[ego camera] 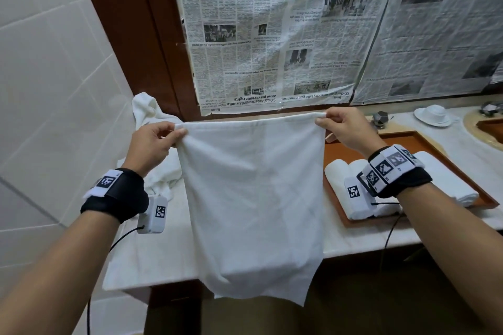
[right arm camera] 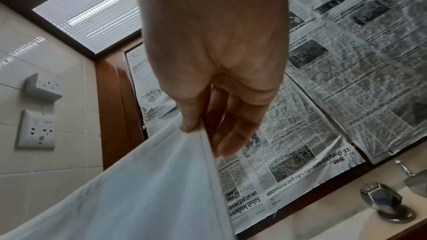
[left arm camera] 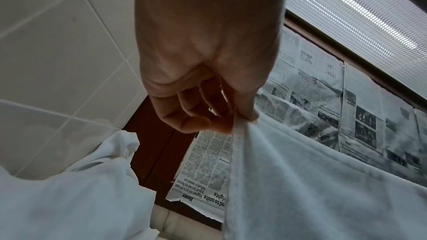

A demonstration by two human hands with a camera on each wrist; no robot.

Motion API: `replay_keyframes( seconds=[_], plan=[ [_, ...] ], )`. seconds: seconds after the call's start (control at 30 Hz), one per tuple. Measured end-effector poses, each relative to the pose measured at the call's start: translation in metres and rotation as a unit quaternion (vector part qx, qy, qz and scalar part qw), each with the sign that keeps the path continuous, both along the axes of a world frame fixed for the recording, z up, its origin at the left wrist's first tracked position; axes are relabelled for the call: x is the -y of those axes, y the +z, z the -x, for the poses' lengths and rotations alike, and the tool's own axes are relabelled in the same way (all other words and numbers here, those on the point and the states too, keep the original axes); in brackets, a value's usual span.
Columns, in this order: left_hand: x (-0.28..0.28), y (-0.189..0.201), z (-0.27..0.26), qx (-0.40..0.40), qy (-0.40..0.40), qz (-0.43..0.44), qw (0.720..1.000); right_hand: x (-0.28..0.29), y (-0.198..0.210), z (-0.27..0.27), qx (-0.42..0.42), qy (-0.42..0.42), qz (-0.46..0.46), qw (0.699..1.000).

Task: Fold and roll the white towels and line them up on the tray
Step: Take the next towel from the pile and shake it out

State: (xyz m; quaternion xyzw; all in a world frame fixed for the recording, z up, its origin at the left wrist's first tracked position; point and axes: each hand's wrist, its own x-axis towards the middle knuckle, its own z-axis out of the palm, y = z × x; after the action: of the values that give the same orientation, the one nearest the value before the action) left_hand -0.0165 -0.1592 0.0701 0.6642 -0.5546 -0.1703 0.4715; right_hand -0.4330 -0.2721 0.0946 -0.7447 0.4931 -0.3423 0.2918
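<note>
White towel point(ego camera: 253, 198) hangs spread above counter edge, top corners pinched by left hand point(ego camera: 152, 144) and right hand point(ego camera: 345, 130). Tray point(ego camera: 408, 139) with rolled towels point(ego camera: 337, 179) sits right. Risk: uneven pinch skews fold; loose hem drags.

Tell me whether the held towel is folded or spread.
Spread: the white towel hangs flat, the left hand and right hand pinching its top corners.

the newspaper point(ego camera: 261, 35) on the wall reads "sabah leaders urged to unite" and "kk-changchun sister-city talks gain momentum".
</note>
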Motion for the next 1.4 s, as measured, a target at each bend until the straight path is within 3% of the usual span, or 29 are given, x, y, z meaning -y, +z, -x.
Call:
replay_keyframes(
  seconds=[0.33, 0.7, 0.9, 1.13, 1.4],
  plan=[
    [0.097, -0.033, -0.003, 0.057, 0.041, -0.037, 0.997, 0.109, -0.05, -0.013, 0.0, -0.016, -0.056, 0.998],
    [0.176, -0.076, -0.017, -0.011, 0.085, -0.109, 0.99, 0.203, -0.089, -0.046, 0.034, -0.023, -0.173, 0.984],
    [0.222, -0.117, -0.025, -0.016, 0.107, -0.147, 0.983, 0.242, -0.135, -0.063, 0.029, -0.061, -0.213, 0.975],
    [0.258, -0.188, -0.031, 0.006, 0.12, -0.203, 0.972, 0.269, -0.204, -0.082, -0.026, -0.099, -0.238, 0.966],
    [0.292, -0.241, -0.055, 0.048, 0.114, -0.272, 0.954, 0.299, -0.245, -0.11, -0.114, -0.101, -0.221, 0.963]
  ],
)
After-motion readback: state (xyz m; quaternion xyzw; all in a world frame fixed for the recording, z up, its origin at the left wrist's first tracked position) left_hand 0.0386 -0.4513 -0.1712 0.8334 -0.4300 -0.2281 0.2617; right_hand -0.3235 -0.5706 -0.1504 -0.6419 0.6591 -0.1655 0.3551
